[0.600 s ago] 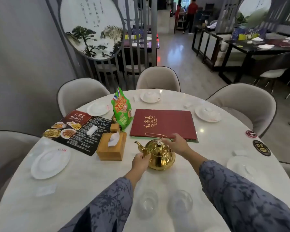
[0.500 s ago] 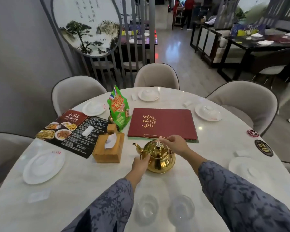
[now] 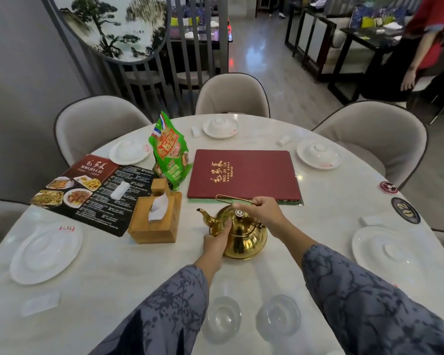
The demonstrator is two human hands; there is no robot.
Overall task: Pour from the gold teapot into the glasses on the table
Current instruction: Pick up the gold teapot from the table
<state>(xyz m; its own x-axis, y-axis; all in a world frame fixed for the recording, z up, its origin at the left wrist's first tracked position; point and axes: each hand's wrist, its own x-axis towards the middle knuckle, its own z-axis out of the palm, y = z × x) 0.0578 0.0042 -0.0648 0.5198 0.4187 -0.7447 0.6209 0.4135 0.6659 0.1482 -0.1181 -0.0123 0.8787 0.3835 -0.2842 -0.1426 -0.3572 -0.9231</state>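
While right hand (image 3: pixel 260 213) fingers grip its raised wire handle, shiny round gold teapot (image 3: pixel 244 237), left hand (image 3: pixel 215 243) flat against its side

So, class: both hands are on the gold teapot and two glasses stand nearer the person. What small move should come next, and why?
Probably lift the gold teapot by its handle toward the glasses. The right hand holds the handle, the left hand steadies the body, the pot sits on the table, and both glasses look empty.

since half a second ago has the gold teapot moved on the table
No. The shiny gold metal teapot sits just in front of the dark red menu folder, beside the wooden tissue box, as before.
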